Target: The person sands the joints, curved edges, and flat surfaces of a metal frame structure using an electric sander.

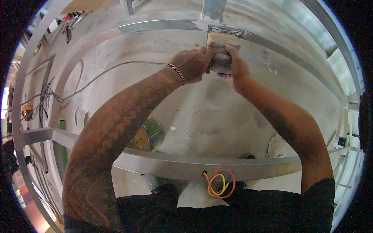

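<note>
Both of my hands grip a dusty corded power tool, which looks like a sander, with a yellowish front and a dark grey body. Its front end meets a grey metal bar of the frame at the far middle. My left hand is wrapped round the tool's left side, a chain bracelet at the wrist. On its right side, my right hand is closed with the thumb on top. The tool's underside and some of my fingers are hidden. A thin grey cable runs leftward from behind my left wrist.
A near metal crossbar spans in front of my body, with red and yellow wires looping from a hole in it. Beyond it, a round green and tan thing lies on the dusty floor. Metal tubes stand at the left.
</note>
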`<action>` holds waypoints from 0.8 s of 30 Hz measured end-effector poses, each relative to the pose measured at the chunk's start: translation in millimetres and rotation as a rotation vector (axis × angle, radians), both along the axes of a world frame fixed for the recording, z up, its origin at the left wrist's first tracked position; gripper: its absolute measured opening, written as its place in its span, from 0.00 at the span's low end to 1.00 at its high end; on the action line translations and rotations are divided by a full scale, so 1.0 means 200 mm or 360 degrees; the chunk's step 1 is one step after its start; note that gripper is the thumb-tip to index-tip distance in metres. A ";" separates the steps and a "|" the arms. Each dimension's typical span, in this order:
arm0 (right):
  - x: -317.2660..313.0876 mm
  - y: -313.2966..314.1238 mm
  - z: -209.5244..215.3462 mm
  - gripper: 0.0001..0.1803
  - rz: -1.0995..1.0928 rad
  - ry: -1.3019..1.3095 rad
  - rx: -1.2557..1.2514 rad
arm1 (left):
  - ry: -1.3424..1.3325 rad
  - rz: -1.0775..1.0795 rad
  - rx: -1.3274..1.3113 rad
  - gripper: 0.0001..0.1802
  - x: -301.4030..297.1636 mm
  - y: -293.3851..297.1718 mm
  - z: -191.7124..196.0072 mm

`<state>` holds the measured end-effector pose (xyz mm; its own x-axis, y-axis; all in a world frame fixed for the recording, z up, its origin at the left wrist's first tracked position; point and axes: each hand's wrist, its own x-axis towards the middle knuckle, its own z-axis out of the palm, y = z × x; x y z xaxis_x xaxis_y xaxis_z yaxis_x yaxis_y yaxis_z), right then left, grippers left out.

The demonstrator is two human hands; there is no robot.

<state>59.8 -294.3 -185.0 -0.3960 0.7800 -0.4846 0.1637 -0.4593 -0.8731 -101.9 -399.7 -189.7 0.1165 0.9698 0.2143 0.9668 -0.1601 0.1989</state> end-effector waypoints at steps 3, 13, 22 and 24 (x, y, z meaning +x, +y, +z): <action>0.01 0.00 -0.01 0.32 0.0094 0.0018 0.0085 | -0.0057 0.0013 0.0026 0.22 0.00 0.00 0.00; -0.03 -0.06 0.08 0.31 0.0179 -0.0178 0.0295 | -0.0072 0.0114 -0.0090 0.22 -0.03 -0.04 0.02; -0.04 -0.02 0.00 0.36 0.0208 -0.0232 0.0415 | -0.0138 0.0154 -0.0098 0.24 -0.03 -0.05 -0.02; -0.05 -0.01 -0.01 0.36 0.0206 -0.0256 0.0396 | -0.0149 0.0172 -0.0108 0.24 -0.02 -0.06 -0.03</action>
